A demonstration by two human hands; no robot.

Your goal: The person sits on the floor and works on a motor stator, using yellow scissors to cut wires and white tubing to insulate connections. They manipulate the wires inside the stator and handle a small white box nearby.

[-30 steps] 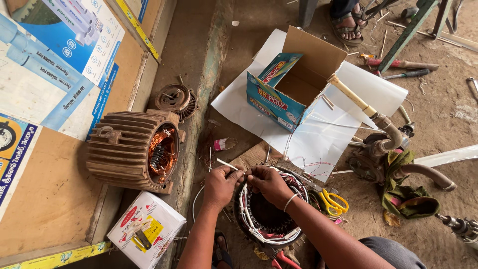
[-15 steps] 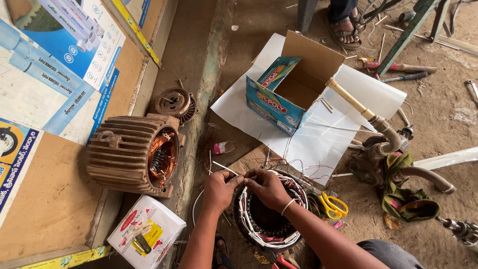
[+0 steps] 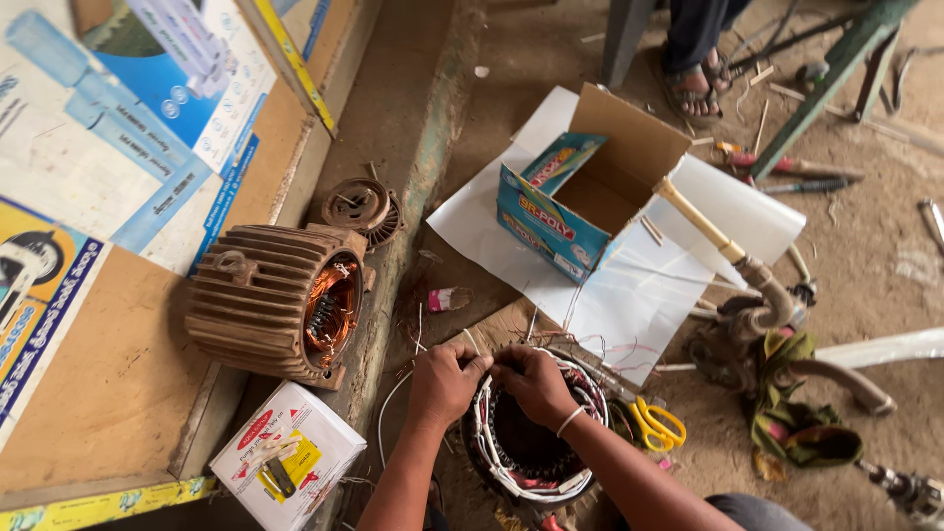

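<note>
A round motor stator (image 3: 531, 442) with white sleeved windings lies on the dirt floor in front of me. My left hand (image 3: 444, 382) and my right hand (image 3: 531, 382) meet at its upper rim, both with fingers pinched on the winding wires there. Thin loose wires run up from the rim toward the white paper. What exactly sits between the fingertips is too small to tell. A bangle circles my right wrist.
A ribbed brown motor housing (image 3: 270, 300) with copper windings lies left. A white carton (image 3: 285, 457) sits below it. An open blue-and-cardboard box (image 3: 580, 202) rests on white paper (image 3: 629, 295). Yellow scissors (image 3: 657, 425) lie right. Another person's sandalled foot (image 3: 693, 88) is at top.
The view has shifted slightly. Both hands stay at the stator's upper rim, fingers working the wires; nothing was picked up or let go.
</note>
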